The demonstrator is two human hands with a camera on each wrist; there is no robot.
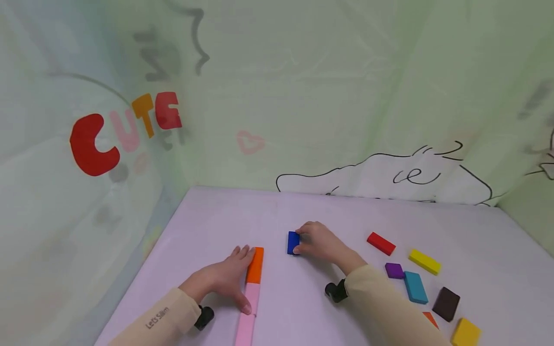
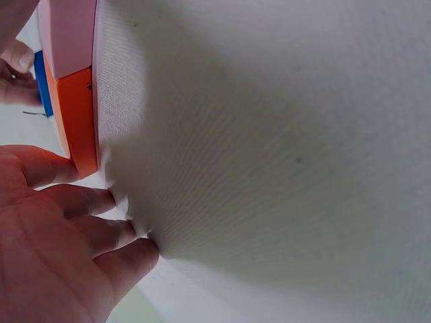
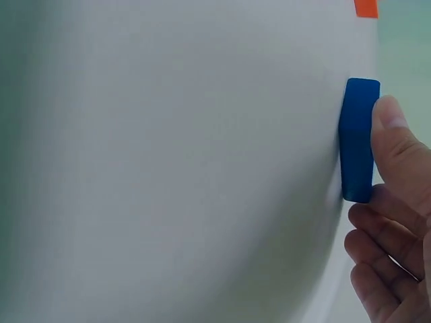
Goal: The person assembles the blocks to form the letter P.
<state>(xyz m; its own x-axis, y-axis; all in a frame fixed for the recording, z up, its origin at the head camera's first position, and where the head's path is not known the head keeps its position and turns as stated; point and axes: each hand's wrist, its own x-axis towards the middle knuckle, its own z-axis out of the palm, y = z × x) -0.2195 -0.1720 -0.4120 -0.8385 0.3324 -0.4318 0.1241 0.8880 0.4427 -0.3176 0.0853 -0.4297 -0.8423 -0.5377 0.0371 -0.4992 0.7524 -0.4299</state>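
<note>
An orange block and two pink blocks lie end to end in a row on the table. My left hand is spread beside that row, its index fingertip at the orange block's far end and its thumb on the pink. In the left wrist view the other left fingertips rest on the tabletop. To the right of the row my right hand pinches a blue block between thumb and index finger, with the remaining fingers curled beneath in the right wrist view.
Several loose blocks lie at the right: red, yellow, purple, teal, dark brown and amber. The right forearm partly covers another orange piece. Printed curtains enclose the table.
</note>
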